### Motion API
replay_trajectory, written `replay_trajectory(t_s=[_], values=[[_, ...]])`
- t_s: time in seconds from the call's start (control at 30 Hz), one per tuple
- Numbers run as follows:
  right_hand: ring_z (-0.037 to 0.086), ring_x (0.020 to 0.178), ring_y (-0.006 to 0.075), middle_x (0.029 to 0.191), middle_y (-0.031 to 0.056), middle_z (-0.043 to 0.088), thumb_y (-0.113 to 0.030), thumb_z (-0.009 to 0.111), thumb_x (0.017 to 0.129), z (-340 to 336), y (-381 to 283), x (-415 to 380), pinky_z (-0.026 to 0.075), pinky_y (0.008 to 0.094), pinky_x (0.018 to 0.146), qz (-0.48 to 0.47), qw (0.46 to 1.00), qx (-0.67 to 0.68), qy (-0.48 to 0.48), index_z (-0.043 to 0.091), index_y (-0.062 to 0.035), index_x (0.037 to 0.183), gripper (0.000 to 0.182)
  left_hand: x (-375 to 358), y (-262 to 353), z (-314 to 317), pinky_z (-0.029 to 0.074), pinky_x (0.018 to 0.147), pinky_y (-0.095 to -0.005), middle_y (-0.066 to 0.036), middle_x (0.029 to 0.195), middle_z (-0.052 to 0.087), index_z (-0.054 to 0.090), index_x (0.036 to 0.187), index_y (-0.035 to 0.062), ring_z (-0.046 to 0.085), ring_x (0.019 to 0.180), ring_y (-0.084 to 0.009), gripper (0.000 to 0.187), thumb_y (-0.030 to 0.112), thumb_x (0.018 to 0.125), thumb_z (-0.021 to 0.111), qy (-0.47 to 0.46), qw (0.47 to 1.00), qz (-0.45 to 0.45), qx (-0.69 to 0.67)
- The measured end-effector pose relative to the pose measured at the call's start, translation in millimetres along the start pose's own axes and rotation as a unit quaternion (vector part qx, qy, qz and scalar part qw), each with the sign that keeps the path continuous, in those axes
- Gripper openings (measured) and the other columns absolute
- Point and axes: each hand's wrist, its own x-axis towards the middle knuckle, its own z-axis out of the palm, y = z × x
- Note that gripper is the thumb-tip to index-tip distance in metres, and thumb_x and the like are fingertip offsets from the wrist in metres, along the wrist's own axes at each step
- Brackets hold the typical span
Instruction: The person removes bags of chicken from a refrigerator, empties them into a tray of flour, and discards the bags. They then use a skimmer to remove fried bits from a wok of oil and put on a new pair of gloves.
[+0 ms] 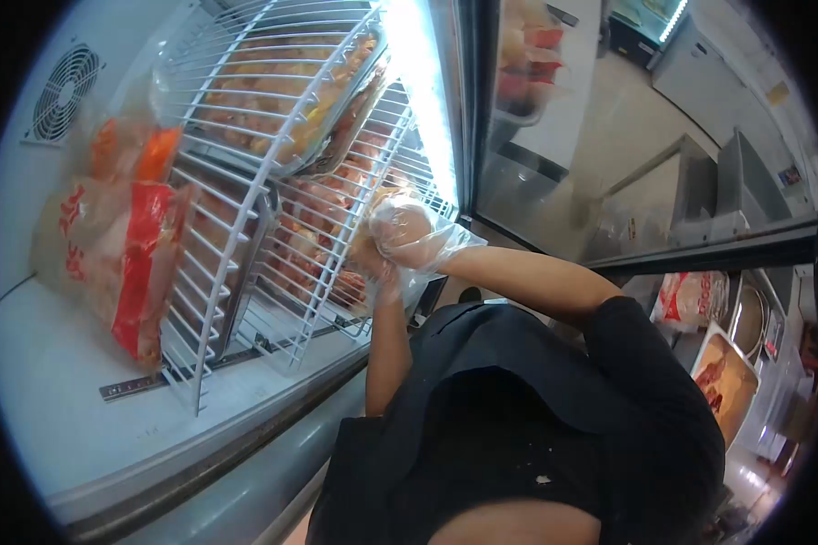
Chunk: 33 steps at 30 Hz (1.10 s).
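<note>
Gloved hands (pixel 400 241) grip a packet (pixel 377 227), label unreadable.

The refrigerated display case interior has a white rear wall with a round ventilation fan grille (pixel 64 91) at upper left. A bright light strip (pixel 420 86) runs along the case's front edge. White wire racks (pixel 245 227) stand on the white case floor (pixel 54 400). A glass door (pixel 554 154) reflects the room. Stainless steel containers (pixel 754 318) sit at far right.

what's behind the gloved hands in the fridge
White wire racks holding wrapped trays of reddish meat. The right hand and left hand cover the pack they touch.
</note>
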Motion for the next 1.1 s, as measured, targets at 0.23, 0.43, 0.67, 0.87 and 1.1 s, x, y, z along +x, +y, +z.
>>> replay_trajectory(t_s=[0.23,0.43,0.67,0.87,1.1], values=[[0.062,0.070,0.0281,0.075,0.0142,0.059,-0.005,0.051,0.085,-17.4,-8.7,14.3,0.048,0.0409,0.069,-0.030,0.996,-0.034,0.078,0.061,-0.0041,0.096,0.015,38.8,5.1,-6.1,0.049,0.061,-0.0308,-0.007,0.081,0.062,0.062,0.099,0.0025,0.059,0.074,-0.0192,0.019,0.018,0.089,0.059,0.077,0.632,0.299,0.711],[0.055,0.109,0.0318,0.116,0.0211,0.054,-0.011,0.067,0.080,-29.0,18.4,-20.2,0.045,0.0390,0.092,0.070,0.991,-0.037,0.110,0.044,0.0008,0.129,0.055,26.1,83.9,4.9,0.048,0.083,-0.0432,-0.019,0.104,0.062,0.056,0.115,-0.0017,0.060,0.094,-0.0334,0.035,0.018,0.086,0.058,0.028,0.753,0.184,0.631],[0.059,0.103,0.0318,0.110,0.0207,0.060,-0.015,0.068,0.080,-16.1,11.1,12.5,0.046,0.0401,0.090,0.088,0.986,0.141,-0.024,0.042,0.0060,0.131,0.061,4.0,64.2,25.6,0.042,0.091,-0.0462,-0.020,0.108,0.060,0.060,0.111,0.0004,0.057,0.098,-0.0354,0.028,0.008,0.085,0.055,0.042,0.972,0.098,0.211],[0.063,0.082,0.0270,0.091,0.0114,0.065,-0.006,0.057,0.082,15.2,90.4,16.4,0.049,0.0391,0.079,-0.098,0.982,-0.144,-0.075,0.061,0.0014,0.096,0.016,12.5,64.8,16.8,0.038,0.097,-0.0462,-0.017,0.109,0.057,0.060,0.112,0.0076,0.053,0.106,-0.0331,0.026,0.016,0.088,0.056,0.037,0.783,0.291,0.548],[0.063,0.077,0.0361,0.081,0.0187,0.066,-0.016,0.059,0.081,0.9,25.7,26.7,0.049,0.0422,0.069,0.028,0.996,-0.071,0.051,0.063,-0.0003,0.092,0.019,10.0,127.6,23.3,0.035,0.097,-0.0475,-0.016,0.118,0.054,0.059,0.117,0.0074,0.047,0.110,-0.0341,0.035,0.025,0.087,0.063,0.009,0.876,0.217,0.431]])
